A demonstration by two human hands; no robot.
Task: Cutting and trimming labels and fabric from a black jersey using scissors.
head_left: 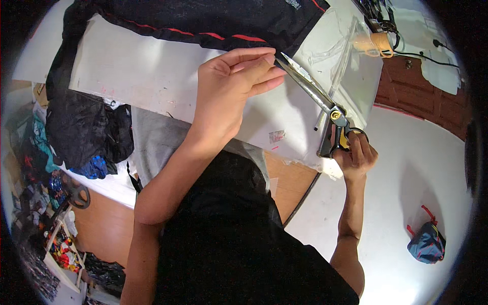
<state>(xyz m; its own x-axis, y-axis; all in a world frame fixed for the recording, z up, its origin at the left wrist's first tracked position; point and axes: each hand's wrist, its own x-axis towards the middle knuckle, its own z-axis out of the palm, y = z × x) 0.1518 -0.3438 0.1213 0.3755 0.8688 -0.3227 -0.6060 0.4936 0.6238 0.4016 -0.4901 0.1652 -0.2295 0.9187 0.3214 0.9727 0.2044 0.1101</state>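
My right hand (357,155) grips large tailor's scissors (317,96) by their black handles. Their long metal blades point up and left, slightly parted, with the tips close to the fingertips of my left hand (234,76). That hand is raised over the white table (152,76), thumb and fingers pinched together. Whatever lies between them is too small or hidden to make out. Just beyond, a black garment (213,20) with red piping spreads across the far side of the table, its edge passing close behind my left fingers.
Clear plastic sheeting (338,61) lies at the table's right, near an orange cup-like holder (380,44) and dark cables. Dark clothing (86,127) hangs over the left edge. A small blue bag (427,244) with red straps rests at lower right. Piled fabrics and a wooden-framed box (63,249) are at left.
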